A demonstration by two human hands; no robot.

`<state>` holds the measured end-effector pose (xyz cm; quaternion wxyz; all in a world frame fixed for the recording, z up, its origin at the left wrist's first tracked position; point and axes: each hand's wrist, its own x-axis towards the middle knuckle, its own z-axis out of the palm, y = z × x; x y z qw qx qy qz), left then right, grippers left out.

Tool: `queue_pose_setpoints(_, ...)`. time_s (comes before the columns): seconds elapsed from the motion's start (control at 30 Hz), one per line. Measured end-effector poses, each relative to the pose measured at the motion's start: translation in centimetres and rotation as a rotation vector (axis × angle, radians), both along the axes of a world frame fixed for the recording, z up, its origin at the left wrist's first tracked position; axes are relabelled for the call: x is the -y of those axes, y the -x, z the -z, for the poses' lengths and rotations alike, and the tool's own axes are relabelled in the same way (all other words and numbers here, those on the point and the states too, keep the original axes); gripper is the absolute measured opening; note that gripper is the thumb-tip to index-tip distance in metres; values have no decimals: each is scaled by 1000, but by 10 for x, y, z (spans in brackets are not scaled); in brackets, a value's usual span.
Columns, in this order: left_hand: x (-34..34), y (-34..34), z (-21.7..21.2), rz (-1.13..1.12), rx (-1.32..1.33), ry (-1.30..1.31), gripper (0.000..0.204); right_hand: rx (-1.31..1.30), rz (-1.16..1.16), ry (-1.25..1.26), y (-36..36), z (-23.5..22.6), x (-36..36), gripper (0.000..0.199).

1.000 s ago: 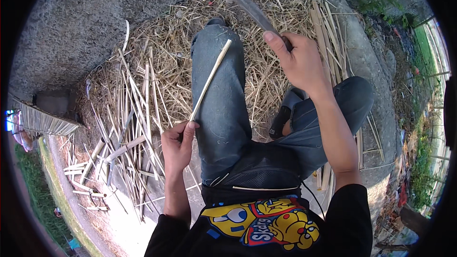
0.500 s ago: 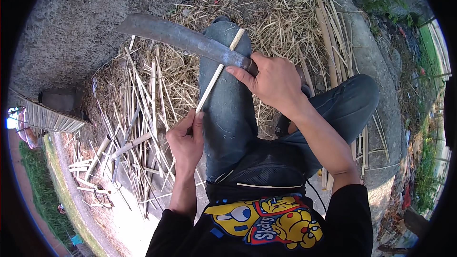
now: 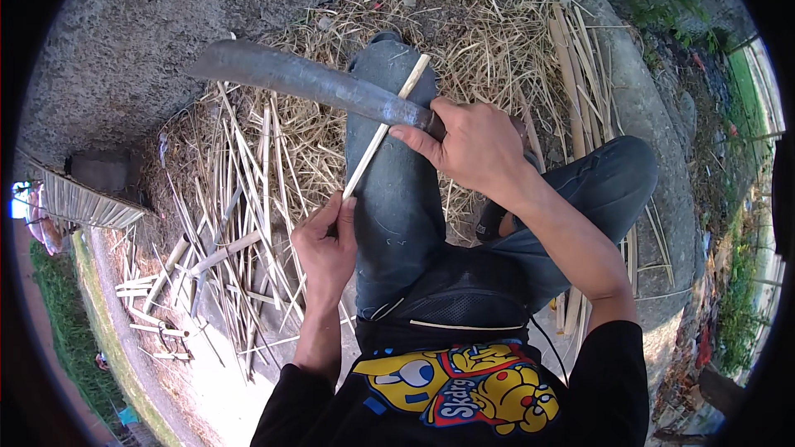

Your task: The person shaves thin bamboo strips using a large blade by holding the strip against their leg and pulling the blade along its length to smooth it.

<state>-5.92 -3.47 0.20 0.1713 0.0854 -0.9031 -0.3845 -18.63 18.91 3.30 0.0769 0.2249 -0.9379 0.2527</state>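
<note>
My right hand [image 3: 476, 145] is closed round the handle of a machete [image 3: 306, 83], whose long dark blade points to the left across my left thigh. Under the blade runs a thin pale bamboo strip [image 3: 366, 159], slanting from lower left to upper right over the jeans. The near end of that strip is pinched between thumb and fingers of my left hand [image 3: 325, 236]. The blade crosses the strip close to the handle; its far end sticks out beyond the blade. Part of the machete's handle is hidden in my right fist.
Many split bamboo strips [image 3: 248, 223] lie in a loose heap at the left. Thin shavings [image 3: 480, 41] cover the ground ahead of my knees. Longer bamboo pieces [image 3: 580, 74] rest at the right on a grey stone slab [image 3: 650, 116]. A rough wall [image 3: 166, 25] rises at far left.
The machete and my right hand have shifted slightly toward me and left along the strip. My left hand keeps its pinch, almost in the same place.
</note>
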Motion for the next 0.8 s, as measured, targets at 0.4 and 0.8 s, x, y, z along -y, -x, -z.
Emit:
queue_pose_setpoints(0.4, 5, -15, 9, -73, 4, -14, 19, 125, 83, 320, 22, -25, -37, 74)
queue_pose_setpoints(0.8, 0, -16, 5, -25, 25, -40, 27, 52, 51, 90, 16, -7, -9, 79)
